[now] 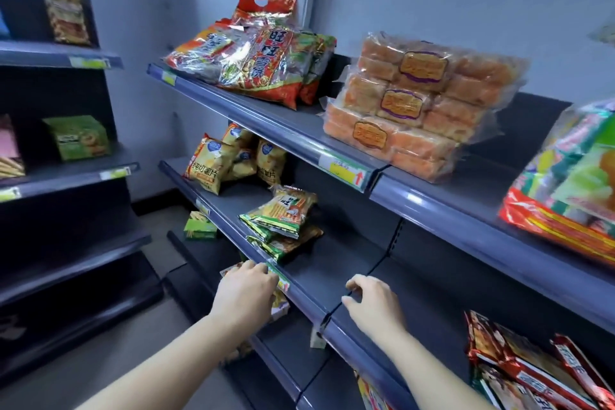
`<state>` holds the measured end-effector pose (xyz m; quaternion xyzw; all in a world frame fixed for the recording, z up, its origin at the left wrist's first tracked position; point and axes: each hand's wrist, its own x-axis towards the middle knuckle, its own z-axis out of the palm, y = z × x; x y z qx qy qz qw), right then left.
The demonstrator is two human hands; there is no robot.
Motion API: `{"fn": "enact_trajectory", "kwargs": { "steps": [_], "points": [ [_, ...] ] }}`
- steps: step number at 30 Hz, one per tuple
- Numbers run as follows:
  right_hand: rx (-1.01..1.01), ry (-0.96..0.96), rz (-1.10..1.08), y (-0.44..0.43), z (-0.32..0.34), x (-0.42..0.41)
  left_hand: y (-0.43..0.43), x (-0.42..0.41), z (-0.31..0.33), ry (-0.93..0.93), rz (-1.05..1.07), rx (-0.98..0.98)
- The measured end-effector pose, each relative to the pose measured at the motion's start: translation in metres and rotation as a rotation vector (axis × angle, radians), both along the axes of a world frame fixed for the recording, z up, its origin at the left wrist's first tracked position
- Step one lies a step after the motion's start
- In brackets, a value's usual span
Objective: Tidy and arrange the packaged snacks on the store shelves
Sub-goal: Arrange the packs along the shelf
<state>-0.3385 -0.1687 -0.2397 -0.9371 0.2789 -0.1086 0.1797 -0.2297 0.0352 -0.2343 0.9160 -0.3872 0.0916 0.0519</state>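
My left hand (244, 293) reaches under the middle shelf's front rail (299, 289), its fingers touching a snack pack (279, 304) on the lower shelf; the pack is mostly hidden. My right hand (372, 304) hovers over the same rail with loosely curled fingers, holding nothing. Two green cracker packs (283, 213) lie stacked on the middle shelf just beyond my left hand. Yellow chip bags (213, 161) stand further left. On the top shelf lie red rice-cracker bags (256, 56) and stacked clear packs of orange cakes (416, 103).
A colourful large bag (572, 186) sits at the top shelf's right end. Red packs (532, 373) lie at the lower right. A green box (199, 226) sits on the low shelf. The left shelving unit holds a green box (78, 136) and a bag (66, 15).
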Motion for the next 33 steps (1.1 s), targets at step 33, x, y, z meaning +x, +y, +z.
{"fn": "enact_trajectory", "kwargs": {
  "steps": [33],
  "points": [
    [0.299, 0.137, 0.009, -0.038, -0.007, 0.432, -0.095, 0.364, -0.066, 0.152, -0.02, -0.015]
  ]
}}
